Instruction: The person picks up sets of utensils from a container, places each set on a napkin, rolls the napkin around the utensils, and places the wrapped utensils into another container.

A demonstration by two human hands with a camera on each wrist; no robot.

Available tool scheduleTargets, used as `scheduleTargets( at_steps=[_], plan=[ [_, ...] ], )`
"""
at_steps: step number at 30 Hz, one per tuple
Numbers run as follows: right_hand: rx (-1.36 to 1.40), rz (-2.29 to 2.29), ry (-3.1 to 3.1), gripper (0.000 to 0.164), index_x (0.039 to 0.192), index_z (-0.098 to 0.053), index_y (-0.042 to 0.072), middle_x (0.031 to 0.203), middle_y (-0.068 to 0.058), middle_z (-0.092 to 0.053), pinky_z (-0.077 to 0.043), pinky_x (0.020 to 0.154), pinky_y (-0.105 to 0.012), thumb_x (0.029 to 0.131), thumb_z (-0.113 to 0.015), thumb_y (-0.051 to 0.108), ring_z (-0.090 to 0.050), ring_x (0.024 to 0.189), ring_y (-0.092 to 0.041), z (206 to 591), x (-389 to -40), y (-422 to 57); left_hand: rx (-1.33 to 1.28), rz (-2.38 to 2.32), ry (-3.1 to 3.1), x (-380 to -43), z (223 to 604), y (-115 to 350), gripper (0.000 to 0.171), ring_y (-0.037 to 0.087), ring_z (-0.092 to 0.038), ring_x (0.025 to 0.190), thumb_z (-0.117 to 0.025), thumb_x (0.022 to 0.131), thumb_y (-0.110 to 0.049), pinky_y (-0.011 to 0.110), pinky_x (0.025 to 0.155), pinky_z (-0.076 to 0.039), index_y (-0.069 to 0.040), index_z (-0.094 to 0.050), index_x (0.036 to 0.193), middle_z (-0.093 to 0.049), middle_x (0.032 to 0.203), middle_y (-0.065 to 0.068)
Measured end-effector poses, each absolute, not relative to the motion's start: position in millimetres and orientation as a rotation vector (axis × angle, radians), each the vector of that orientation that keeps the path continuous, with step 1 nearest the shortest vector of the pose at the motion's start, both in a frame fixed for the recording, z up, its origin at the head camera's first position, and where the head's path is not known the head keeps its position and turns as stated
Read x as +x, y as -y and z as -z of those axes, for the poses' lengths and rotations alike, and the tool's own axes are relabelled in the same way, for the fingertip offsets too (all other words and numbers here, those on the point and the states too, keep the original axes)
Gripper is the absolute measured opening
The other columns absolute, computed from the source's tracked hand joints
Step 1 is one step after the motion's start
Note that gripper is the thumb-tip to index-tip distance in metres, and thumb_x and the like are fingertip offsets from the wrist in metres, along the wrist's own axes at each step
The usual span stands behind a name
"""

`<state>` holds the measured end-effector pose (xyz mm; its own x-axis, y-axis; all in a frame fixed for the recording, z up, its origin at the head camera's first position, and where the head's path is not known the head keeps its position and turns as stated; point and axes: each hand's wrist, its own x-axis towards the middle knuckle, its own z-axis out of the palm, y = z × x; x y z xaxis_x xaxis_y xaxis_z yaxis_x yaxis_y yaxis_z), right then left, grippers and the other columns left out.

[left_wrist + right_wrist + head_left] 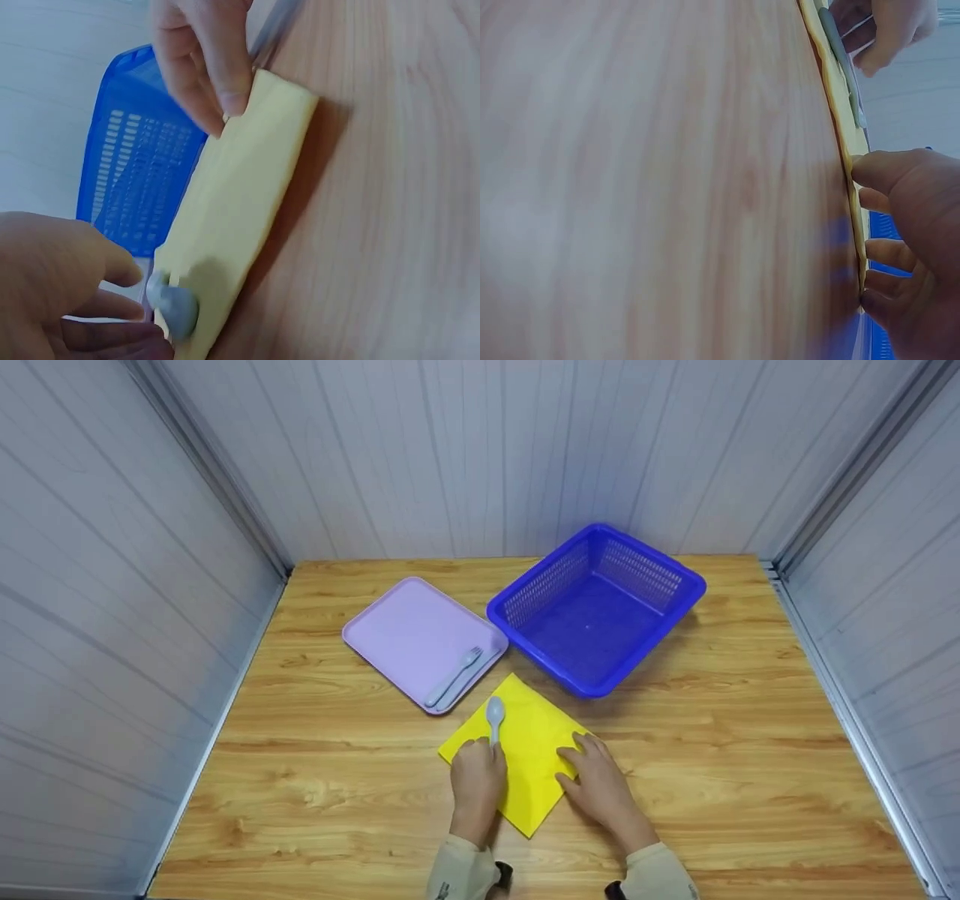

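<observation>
Wood-grained counter (315,795): we see the spoon (495,711) over the yellow cloth (531,735), at the left hand (478,780), whose grip we cannot tell; the right hand (598,784), fingers spread, touches the cloth's right side.

Yellow Against Blue and Lilac

We see a plain yellow square (540,735), a pale grey spoon (495,710) and fork (463,665), a lilac tray (412,626) at left, a deep blue basket (600,619) with grid-patterned sides at right, and a honey-brown, streaky-grained tabletop (322,757).
</observation>
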<state>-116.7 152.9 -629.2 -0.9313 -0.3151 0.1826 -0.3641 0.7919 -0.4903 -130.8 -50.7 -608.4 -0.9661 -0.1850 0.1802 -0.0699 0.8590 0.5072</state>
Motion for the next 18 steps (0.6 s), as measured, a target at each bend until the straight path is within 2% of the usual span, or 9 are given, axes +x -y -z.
scheduleTargets(
  at_steps=[4,9,13,18],
  plan=[
    [0.565,-0.828,2.89,0.037,0.108,-0.06,0.006,0.124,-0.023,-0.043,-0.028,0.091,-0.053,0.076,-0.068,0.023,-0.032,0.117,-0.04,629,-118,-153,0.314,0.815,2.751,-141,604,76,0.022,0.021,-0.054,0.055,-0.059,0.081,-0.024,0.037,0.049,-0.043,-0.005,-0.068,0.073,-0.057,0.061,0.003],
    [0.566,-0.819,2.888,0.037,0.108,-0.061,0.007,0.125,-0.022,-0.043,-0.027,0.092,-0.052,0.076,-0.068,0.023,-0.033,0.117,-0.04,627,-120,-153,0.415,0.805,2.719,-170,596,116,0.02,0.022,-0.054,0.054,-0.059,0.081,-0.023,0.038,0.049,-0.043,-0.008,-0.068,0.071,-0.058,0.06,0.003],
    [0.544,-0.837,2.878,0.037,0.108,-0.061,0.007,0.125,-0.021,-0.043,-0.026,0.094,-0.05,0.076,-0.068,0.023,-0.033,0.118,-0.039,627,-121,-154,0.372,0.809,2.763,-199,589,138,0.017,0.021,-0.059,0.066,-0.058,0.081,-0.021,0.039,0.056,-0.046,-0.008,-0.069,0.083,-0.064,0.076,0.005],
    [0.545,-0.829,2.893,0.038,0.109,-0.061,0.008,0.126,-0.02,-0.042,-0.026,0.093,-0.051,0.076,-0.068,0.025,-0.033,0.118,-0.039,630,-118,-155,0.335,0.793,2.851,-233,590,153,0.02,0.022,-0.059,0.082,-0.058,0.081,-0.023,0.038,0.067,-0.046,-0.01,-0.069,0.093,-0.064,0.091,0.006]
  ],
)
